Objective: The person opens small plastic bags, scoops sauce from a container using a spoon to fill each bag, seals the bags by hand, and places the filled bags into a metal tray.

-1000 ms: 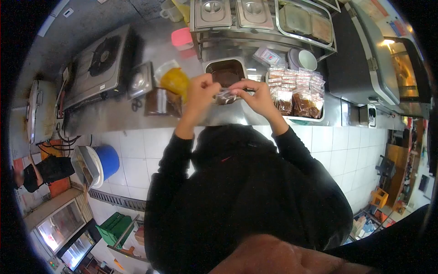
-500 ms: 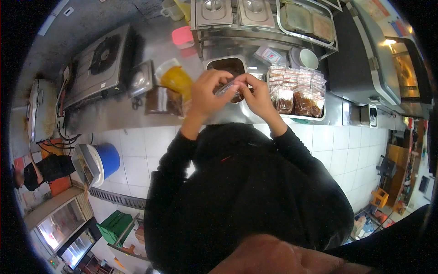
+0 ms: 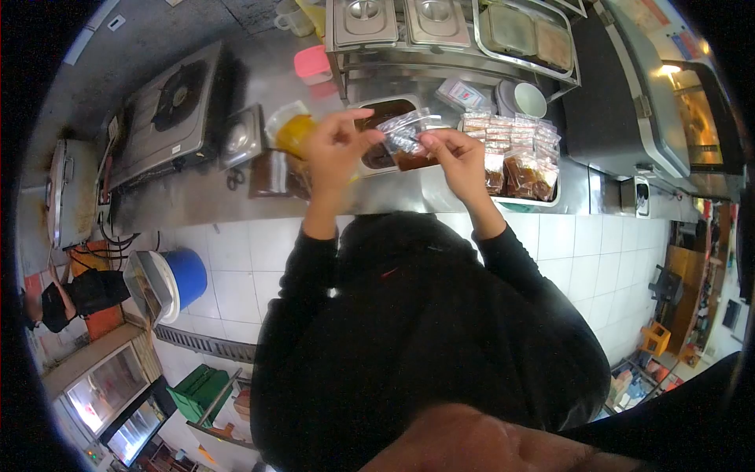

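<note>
Both hands, left [image 3: 334, 149] and right [image 3: 460, 157], have lifted a small clear bag [image 3: 405, 140] of brown sauce above the bench [image 3: 197, 197], each pinching a top corner, apparently closing it.

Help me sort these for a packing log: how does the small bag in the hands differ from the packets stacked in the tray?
The small bag is held up by the left hand and right hand; the packets lie stacked in the tray. The bag is single, the packets many. Both are clear plastic holding brown contents.
</note>
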The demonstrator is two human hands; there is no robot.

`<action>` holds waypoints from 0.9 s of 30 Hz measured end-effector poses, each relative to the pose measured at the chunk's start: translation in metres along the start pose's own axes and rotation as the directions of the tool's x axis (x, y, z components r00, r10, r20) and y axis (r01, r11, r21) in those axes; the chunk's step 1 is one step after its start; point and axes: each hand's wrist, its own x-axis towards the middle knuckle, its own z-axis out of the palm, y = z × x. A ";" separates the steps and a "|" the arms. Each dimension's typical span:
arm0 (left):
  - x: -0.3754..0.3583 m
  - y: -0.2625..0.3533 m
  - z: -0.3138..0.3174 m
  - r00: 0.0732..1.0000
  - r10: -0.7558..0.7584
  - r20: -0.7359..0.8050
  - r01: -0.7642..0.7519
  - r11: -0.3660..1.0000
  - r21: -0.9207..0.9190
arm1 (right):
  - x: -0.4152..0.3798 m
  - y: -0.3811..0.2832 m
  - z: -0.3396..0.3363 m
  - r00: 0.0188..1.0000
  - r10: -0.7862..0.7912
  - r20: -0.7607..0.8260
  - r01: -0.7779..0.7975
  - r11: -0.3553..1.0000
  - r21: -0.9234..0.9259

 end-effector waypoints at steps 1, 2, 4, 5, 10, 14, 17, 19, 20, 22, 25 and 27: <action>0.001 -0.001 0.002 0.999 -0.041 0.015 0.042 0.996 -0.074 | 0.000 -0.005 0.000 1.000 -0.009 -0.019 0.010 0.999 0.031; -0.006 -0.003 0.014 0.993 -0.113 0.023 0.115 0.977 -0.180 | 0.000 -0.008 -0.001 0.999 -0.017 -0.038 0.019 0.998 0.061; -0.013 -0.001 0.027 0.979 -0.204 0.020 0.200 0.928 -0.313 | 0.000 -0.006 -0.001 0.998 -0.060 -0.021 0.061 0.996 0.070; -0.015 0.000 0.030 0.974 -0.226 0.003 0.213 0.915 -0.343 | -0.001 -0.007 0.000 0.997 -0.079 -0.005 0.079 0.994 0.074; -0.021 0.003 0.033 0.964 -0.265 -0.025 0.237 0.898 -0.370 | -0.002 -0.016 -0.003 0.989 -0.137 0.048 0.137 0.990 -0.011; -0.026 -0.004 0.035 0.976 -0.208 -0.064 0.182 0.940 -0.290 | 0.003 -0.022 -0.009 0.972 -0.203 0.117 0.220 0.963 -0.155; -0.031 -0.004 0.038 0.984 -0.149 -0.099 0.111 0.942 -0.317 | 0.004 -0.016 -0.010 0.956 -0.251 0.150 0.275 0.946 -0.169; -0.031 -0.001 0.042 0.988 -0.111 -0.107 0.070 0.940 -0.335 | 0.004 -0.015 -0.009 0.955 -0.260 0.146 0.279 0.952 -0.129; -0.031 0.000 0.044 0.990 -0.095 -0.105 0.056 0.943 -0.328 | 0.005 -0.015 -0.007 0.958 -0.252 0.136 0.267 0.958 -0.108; -0.031 0.000 0.045 0.994 -0.081 -0.077 0.052 0.944 -0.325 | 0.005 -0.020 -0.004 0.959 -0.245 0.145 0.263 0.957 -0.125; -0.032 0.000 0.045 0.995 -0.104 0.006 0.100 0.937 -0.335 | 0.004 -0.027 -0.003 0.951 -0.251 0.181 0.287 0.934 -0.212; -0.031 0.002 0.045 0.988 -0.141 0.060 0.153 0.930 -0.334 | 0.005 -0.024 -0.006 0.947 -0.264 0.184 0.303 0.925 -0.230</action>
